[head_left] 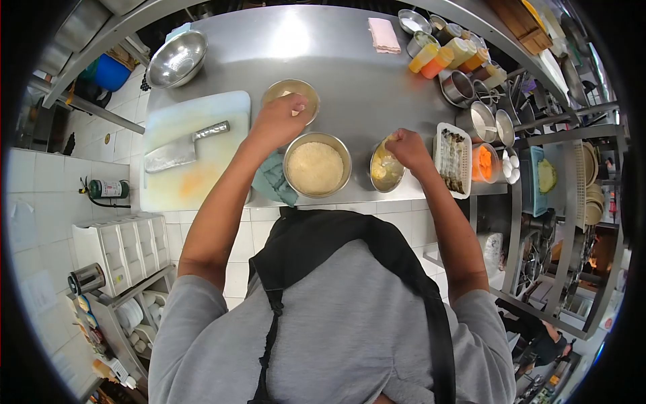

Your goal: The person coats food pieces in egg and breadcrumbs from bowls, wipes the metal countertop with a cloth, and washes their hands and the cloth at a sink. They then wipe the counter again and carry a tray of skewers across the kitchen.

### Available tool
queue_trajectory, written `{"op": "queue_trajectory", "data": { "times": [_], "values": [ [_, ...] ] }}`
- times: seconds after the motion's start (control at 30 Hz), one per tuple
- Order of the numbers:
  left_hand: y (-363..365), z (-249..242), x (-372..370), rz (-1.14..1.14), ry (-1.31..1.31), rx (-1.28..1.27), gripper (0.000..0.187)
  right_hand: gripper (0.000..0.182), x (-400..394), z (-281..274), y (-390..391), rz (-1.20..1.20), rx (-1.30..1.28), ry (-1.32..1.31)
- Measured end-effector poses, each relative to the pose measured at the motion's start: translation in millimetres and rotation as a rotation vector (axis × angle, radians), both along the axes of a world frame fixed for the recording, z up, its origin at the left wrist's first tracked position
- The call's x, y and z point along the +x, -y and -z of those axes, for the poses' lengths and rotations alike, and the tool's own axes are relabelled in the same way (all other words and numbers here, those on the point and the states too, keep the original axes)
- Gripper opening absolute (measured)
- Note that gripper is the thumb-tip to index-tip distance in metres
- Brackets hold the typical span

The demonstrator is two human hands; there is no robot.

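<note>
My left hand [282, 113] is closed over a metal bowl [314, 94] with pale contents partly showing beneath it; whatever its fingers hold is hidden. On the right, my right hand [408, 148] pinches a yellow, wet-looking piece of food [385, 147] at the rim of a smaller metal bowl [400, 182]. Yellow liquid like beaten egg [385, 170] lies in that bowl. Between my hands stands a round metal bowl [288, 183] of pale breadcrumbs [314, 167]. A green cloth [276, 178] lies by its left side, under my left forearm.
A cleaver [176, 153] rests on the white cutting board [222, 108] at left, below a large steel bowl [177, 59]. To the right are a white basket [453, 160] of shrimp-like food, carrots [482, 163], and sauce bottles [438, 62]. A pink cloth [384, 36] lies farther back.
</note>
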State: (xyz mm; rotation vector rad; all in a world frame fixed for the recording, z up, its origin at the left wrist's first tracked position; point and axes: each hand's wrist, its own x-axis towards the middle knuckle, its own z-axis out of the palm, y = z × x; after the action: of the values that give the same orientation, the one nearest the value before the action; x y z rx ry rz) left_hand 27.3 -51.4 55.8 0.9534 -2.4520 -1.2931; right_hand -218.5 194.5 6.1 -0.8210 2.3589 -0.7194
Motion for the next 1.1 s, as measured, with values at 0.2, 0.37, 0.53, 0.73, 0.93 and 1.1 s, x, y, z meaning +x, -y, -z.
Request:
{"op": "queue_trajectory", "data": {
  "times": [0.2,0.37,0.53,0.73,0.93,1.1],
  "values": [
    [-14,6,10,0.036,0.006,0.027,0.043,0.033,13,-22,8,-0.113,0.134,-0.207],
    [-42,-5,27,0.157,0.033,-0.001,0.034,0.032,29,-65,-1,-0.123,0.115,-0.263],
    [-83,32,25,0.499,0.295,-0.157,0.027,0.031,25,-60,-9,-0.182,0.168,-0.331],
    [-94,70,13,0.342,0.157,-0.32,0.028,0.035,29,-68,-8,-0.216,0.109,-0.376],
    [-92,63,18,0.28,0.035,-0.105,0.034,0.035,35,-97,8,-0.296,0.139,-0.41],
    [-96,33,26,0.22,0.007,-0.06,0.034,0.032,43,-130,7,-0.282,0.075,-0.451]
  ]
}}
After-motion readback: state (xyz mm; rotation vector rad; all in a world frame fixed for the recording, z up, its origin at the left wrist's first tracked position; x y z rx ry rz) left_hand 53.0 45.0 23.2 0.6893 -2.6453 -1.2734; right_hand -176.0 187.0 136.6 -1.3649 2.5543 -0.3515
